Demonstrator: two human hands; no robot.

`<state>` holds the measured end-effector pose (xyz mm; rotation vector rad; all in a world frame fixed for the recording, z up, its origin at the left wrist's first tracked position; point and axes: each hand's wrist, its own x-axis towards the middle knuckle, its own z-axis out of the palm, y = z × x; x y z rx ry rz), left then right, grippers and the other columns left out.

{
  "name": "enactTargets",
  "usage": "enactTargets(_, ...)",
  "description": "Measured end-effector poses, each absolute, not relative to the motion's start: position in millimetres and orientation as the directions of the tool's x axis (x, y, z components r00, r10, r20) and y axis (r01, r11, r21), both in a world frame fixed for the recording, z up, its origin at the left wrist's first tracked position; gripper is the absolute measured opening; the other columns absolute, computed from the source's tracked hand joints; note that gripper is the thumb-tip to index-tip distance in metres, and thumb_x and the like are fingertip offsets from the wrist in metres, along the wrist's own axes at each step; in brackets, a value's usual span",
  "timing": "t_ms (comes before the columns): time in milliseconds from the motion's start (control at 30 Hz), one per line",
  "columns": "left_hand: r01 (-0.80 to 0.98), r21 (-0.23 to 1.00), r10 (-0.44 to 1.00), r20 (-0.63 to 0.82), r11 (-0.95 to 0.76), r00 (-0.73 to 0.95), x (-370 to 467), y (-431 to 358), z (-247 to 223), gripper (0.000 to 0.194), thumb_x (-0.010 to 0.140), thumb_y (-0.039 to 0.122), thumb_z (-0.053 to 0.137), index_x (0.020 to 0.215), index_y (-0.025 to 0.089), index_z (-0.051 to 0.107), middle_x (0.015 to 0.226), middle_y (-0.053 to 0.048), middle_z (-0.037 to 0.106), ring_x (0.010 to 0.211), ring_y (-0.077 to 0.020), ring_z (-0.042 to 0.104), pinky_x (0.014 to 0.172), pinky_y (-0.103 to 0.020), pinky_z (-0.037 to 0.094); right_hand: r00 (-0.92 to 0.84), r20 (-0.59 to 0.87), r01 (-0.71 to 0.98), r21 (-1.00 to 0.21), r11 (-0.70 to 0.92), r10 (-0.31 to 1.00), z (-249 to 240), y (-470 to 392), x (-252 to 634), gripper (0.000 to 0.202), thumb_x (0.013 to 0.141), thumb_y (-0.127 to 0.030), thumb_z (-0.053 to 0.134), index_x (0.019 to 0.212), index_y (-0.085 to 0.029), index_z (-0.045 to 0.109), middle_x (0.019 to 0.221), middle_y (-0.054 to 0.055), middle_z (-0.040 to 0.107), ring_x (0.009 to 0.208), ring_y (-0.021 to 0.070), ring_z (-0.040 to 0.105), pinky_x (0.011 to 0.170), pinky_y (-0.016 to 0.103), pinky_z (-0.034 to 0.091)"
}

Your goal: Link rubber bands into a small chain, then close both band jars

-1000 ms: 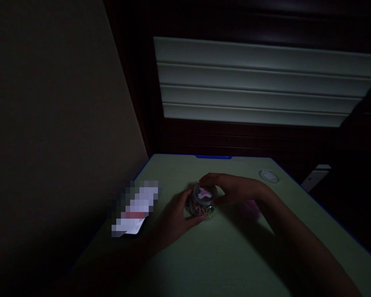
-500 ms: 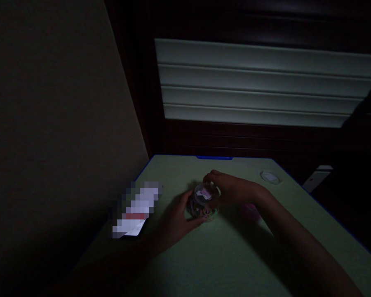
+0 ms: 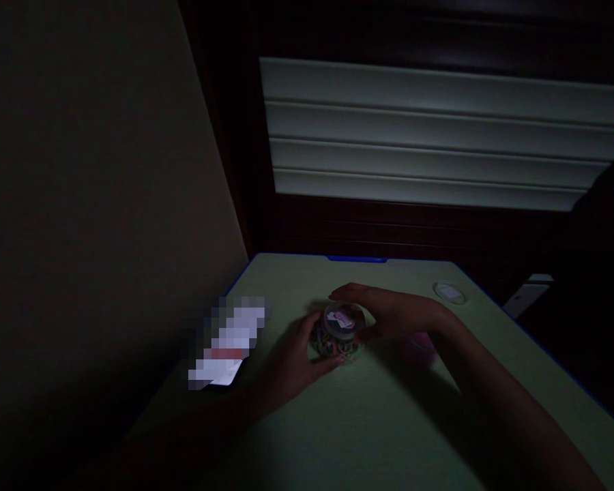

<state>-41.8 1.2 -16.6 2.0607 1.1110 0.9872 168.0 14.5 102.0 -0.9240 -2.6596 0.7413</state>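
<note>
A small clear round jar (image 3: 338,349) filled with colourful bands, probably hair ties, stands on the table. My left hand (image 3: 294,372) is wrapped round its left side, with the thumb along the front. On top of the jar sits a clear lid (image 3: 344,322) with a pink and white label. My right hand (image 3: 383,310) curves around this lid, fingers behind it and thumb at its right front edge. How firmly the fingertips press is hard to see in the dim light. Partly hidden behind my right wrist is a pink item (image 3: 419,348).
The pale table (image 3: 307,436) has a blue edge. A phone-like device (image 3: 228,375), partly blurred out, lies at the left. At the back right lies a clear round disc (image 3: 449,293) with a white label. Beyond the right edge is a white object (image 3: 529,294).
My right hand has shifted slightly around the lid: its fingers reach further left and straighter, and its thumb has moved right. The left hand stays on the jar.
</note>
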Motion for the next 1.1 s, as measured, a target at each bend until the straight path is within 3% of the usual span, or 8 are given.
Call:
enactTargets(200, 0.431, 0.758, 0.861, 0.343, -0.489, 0.375, -42.2, 1.6, -17.9, 0.071, 0.068, 0.039, 0.071, 0.128, 0.027, 0.035, 0.126, -0.008, 0.048, 0.114, -0.0247, 0.048, 0.094, -0.042, 0.042, -0.786, 0.073, 0.486, -0.542, 0.686, 0.614, 104.5, 13.7, 166.1, 0.052, 0.071, -0.011, 0.061, 0.121, -0.009, 0.046, 0.121, 0.014, 0.050, 0.110, 0.0192, 0.047, 0.095, 0.032, 0.036)
enactTargets(567, 0.398, 0.788, 0.866, 0.323, -0.469, 0.381, -40.7, 0.8, -15.9, 0.070, 0.068, 0.036, 0.071, 0.128, 0.027, 0.035, 0.128, -0.009, 0.047, 0.116, -0.0249, 0.048, 0.097, -0.043, 0.040, -0.761, 0.060, 0.558, -0.450, 0.698, 0.646, 108.6, 10.7, 160.1, 0.026, 0.071, -0.017, 0.062, 0.097, -0.015, 0.059, 0.108, 0.011, 0.054, 0.097, 0.0190, 0.050, 0.086, 0.032, 0.040)
enactTargets(767, 0.386, 0.799, 0.871, 0.323, -0.460, 0.370, -39.3, 0.2, -15.7, 0.071, 0.067, 0.036, 0.071, 0.128, 0.026, 0.035, 0.128, -0.010, 0.047, 0.115, -0.0258, 0.049, 0.096, -0.044, 0.040, -0.714, 0.043, 0.626, -0.408, 0.664, 0.699, 104.7, 10.9, 160.1, 0.033, 0.072, -0.028, 0.063, 0.103, -0.018, 0.058, 0.098, 0.008, 0.052, 0.088, 0.0190, 0.051, 0.079, 0.033, 0.042)
enactTargets(933, 0.413, 0.785, 0.869, 0.309, -0.462, 0.386, -40.2, -0.6, -11.8, 0.070, 0.068, 0.038, 0.071, 0.127, 0.026, 0.036, 0.126, -0.009, 0.049, 0.114, -0.0249, 0.049, 0.096, -0.043, 0.041, -0.676, 0.034, 0.660, -0.417, 0.625, 0.736, 100.4, 12.5, 160.7, 0.045, 0.072, -0.034, 0.065, 0.114, -0.019, 0.055, 0.099, 0.009, 0.052, 0.087, 0.0195, 0.051, 0.077, 0.033, 0.042)
enactTargets(1100, 0.419, 0.785, 0.874, 0.305, -0.456, 0.379, -40.3, -0.7, -11.6, 0.070, 0.068, 0.038, 0.070, 0.127, 0.026, 0.036, 0.126, -0.009, 0.049, 0.115, -0.0247, 0.049, 0.095, -0.042, 0.041, -0.664, 0.022, 0.677, -0.407, 0.613, 0.748, 101.4, 11.2, 160.9, 0.046, 0.072, -0.039, 0.065, 0.112, -0.019, 0.056, 0.101, 0.010, 0.053, 0.087, 0.0200, 0.052, 0.078, 0.034, 0.043)
